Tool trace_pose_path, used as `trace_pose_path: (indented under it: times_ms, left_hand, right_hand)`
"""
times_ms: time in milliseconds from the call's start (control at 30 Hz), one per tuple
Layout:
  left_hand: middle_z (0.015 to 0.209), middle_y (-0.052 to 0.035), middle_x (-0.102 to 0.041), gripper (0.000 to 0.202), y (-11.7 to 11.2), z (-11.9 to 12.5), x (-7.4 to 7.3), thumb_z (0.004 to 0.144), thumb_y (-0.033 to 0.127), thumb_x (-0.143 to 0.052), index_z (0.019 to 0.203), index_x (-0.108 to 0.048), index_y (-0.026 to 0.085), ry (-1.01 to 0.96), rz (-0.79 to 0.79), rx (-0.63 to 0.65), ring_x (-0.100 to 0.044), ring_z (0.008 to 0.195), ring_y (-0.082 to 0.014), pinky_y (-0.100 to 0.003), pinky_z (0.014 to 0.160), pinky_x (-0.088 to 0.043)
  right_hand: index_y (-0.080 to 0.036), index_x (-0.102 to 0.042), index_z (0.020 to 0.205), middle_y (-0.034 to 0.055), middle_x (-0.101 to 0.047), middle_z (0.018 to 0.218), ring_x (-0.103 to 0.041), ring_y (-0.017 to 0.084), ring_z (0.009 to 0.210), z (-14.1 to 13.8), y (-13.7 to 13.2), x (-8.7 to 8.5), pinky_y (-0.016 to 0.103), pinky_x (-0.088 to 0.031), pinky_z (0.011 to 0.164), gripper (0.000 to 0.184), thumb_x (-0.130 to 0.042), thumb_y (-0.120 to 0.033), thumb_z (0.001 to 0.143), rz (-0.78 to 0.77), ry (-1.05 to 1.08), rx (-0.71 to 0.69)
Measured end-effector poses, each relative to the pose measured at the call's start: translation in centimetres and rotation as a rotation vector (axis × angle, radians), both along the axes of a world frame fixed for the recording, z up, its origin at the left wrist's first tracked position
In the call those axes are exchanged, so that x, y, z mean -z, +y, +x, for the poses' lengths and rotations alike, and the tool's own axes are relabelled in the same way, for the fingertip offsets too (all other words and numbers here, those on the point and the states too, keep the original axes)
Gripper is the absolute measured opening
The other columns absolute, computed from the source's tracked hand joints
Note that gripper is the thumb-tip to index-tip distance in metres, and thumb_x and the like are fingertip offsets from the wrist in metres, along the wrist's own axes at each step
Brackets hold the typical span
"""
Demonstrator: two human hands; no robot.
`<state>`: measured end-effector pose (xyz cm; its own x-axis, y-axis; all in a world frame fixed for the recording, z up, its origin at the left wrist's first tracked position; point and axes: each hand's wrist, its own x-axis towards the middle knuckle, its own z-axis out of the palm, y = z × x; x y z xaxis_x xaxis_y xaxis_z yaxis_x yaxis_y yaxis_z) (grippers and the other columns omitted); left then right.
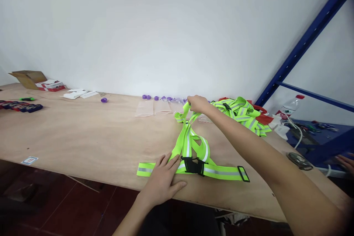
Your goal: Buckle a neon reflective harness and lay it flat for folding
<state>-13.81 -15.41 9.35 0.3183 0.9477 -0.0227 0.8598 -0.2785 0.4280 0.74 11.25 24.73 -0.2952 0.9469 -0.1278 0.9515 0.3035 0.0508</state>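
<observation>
A fluorescent yellow-green reflective strap vest (pixel 188 143) with silver stripes lies partly on the wooden table in front of me. Its waist belt (pixel 224 172) runs along the near edge, with a black buckle (pixel 194 166) at its middle and a black slider at the right end. My left hand (pixel 163 180) rests flat on the belt, left of the buckle, fingers spread. Farther back, my right hand (pixel 197 104) is closed around the shoulder straps and holds them up off the table. Its fingertips are partly hidden.
A heap of similar vests (pixel 243 112) lies at the back right on red bags. Clear plastic bags (pixel 145 108) and small purple rolls (pixel 146 97) line the wall. At right stand a blue rack (pixel 304 46), a bottle (pixel 291 105) and another person's hand (pixel 347 162). An open carton (pixel 29 78) stands far left.
</observation>
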Motion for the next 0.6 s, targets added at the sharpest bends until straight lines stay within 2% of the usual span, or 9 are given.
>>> trace_pose_path:
  times_ms: [67, 133, 233, 333, 400, 467, 533, 600]
  left_hand:
    - [0.155, 0.0027, -0.015, 0.076, 0.0, 0.0, 0.0, 0.09, 0.07, -0.025, 0.157, -0.02, 0.035, 0.006, -0.002, -0.008, -0.01, 0.154, -0.0193, -0.045, 0.132, -0.017]
    - [0.154, 0.0029, -0.016, 0.078, 0.0, 0.0, 0.1, 0.089, 0.071, -0.027, 0.157, -0.018, 0.035, 0.009, -0.008, -0.019, -0.011, 0.154, -0.0183, -0.044, 0.132, -0.017]
    - [0.155, 0.0026, -0.015, 0.079, 0.0, 0.1, 0.3, 0.089, 0.07, -0.027, 0.158, -0.018, 0.033, 0.003, 0.005, -0.016, -0.011, 0.154, -0.0191, -0.044, 0.132, -0.017]
    - [0.155, 0.0022, -0.014, 0.078, 0.0, 0.1, 0.5, 0.09, 0.07, -0.026, 0.158, -0.018, 0.032, -0.004, 0.023, 0.001, -0.011, 0.153, -0.0199, -0.045, 0.132, -0.017]
    - [0.155, 0.0016, -0.014, 0.079, 0.0, 0.1, 0.5, 0.09, 0.07, -0.026, 0.158, -0.019, 0.031, -0.009, 0.033, 0.003, -0.012, 0.153, -0.02, -0.045, 0.132, -0.017]
    - [0.155, 0.0016, -0.014, 0.079, 0.0, 0.1, 0.6, 0.089, 0.071, -0.025, 0.158, -0.02, 0.032, -0.012, 0.034, 0.003, -0.012, 0.153, -0.0199, -0.045, 0.132, -0.016]
    - [0.155, 0.0031, -0.012, 0.078, 0.0, 0.0, 0.5, 0.089, 0.072, -0.024, 0.157, -0.019, 0.034, -0.013, 0.012, 0.005, -0.009, 0.154, -0.0198, -0.045, 0.132, -0.014]
    - [0.156, 0.0053, -0.009, 0.079, 0.0, 0.0, 0.4, 0.088, 0.073, -0.024, 0.157, -0.018, 0.034, -0.013, -0.03, 0.013, -0.005, 0.154, -0.0204, -0.046, 0.133, -0.011]
  right_hand:
    - [-0.024, -0.04, 0.138, 0.0125, -0.045, 0.117, -0.045, 0.006, 0.119, -0.5, -0.3, 0.1, 0.033, -0.038, 0.117, 0.064, -0.04, -0.016, 0.075, 0.052, -0.005, 0.039]
    - [-0.02, -0.036, 0.14, 0.0144, -0.046, 0.113, -0.044, 0.005, 0.122, -1.1, -0.5, 0.1, 0.032, -0.037, 0.118, 0.066, -0.035, -0.009, 0.075, 0.093, 0.003, 0.071]
    - [-0.013, -0.041, 0.135, 0.0161, -0.047, 0.109, -0.043, 0.006, 0.125, -1.7, -0.4, 0.0, 0.032, -0.036, 0.12, 0.062, -0.03, -0.005, 0.075, 0.113, 0.034, 0.103]
    - [-0.011, -0.044, 0.135, 0.0179, -0.044, 0.116, -0.042, 0.009, 0.129, -1.6, 0.5, 0.0, 0.036, -0.034, 0.121, 0.06, -0.029, -0.007, 0.077, 0.109, 0.09, 0.124]
    - [-0.012, -0.043, 0.138, 0.0174, -0.042, 0.121, -0.041, 0.008, 0.13, -1.2, 1.4, 0.2, 0.033, -0.033, 0.125, 0.06, -0.034, -0.012, 0.078, 0.09, 0.134, 0.138]
    - [-0.014, -0.044, 0.139, 0.0147, -0.044, 0.122, -0.044, 0.004, 0.124, -0.8, 2.2, 0.6, 0.026, -0.037, 0.123, 0.062, -0.046, -0.024, 0.078, 0.034, 0.179, 0.149]
    - [-0.015, -0.047, 0.138, 0.0116, -0.048, 0.116, -0.05, -0.002, 0.11, -0.4, 2.6, 1.0, 0.016, -0.045, 0.113, 0.067, -0.055, -0.04, 0.075, -0.082, 0.223, 0.147]
    - [-0.014, -0.051, 0.135, 0.0092, -0.052, 0.107, -0.052, -0.007, 0.095, 0.1, 2.6, 1.4, 0.009, -0.048, 0.101, 0.069, -0.057, -0.048, 0.074, -0.253, 0.262, 0.125]
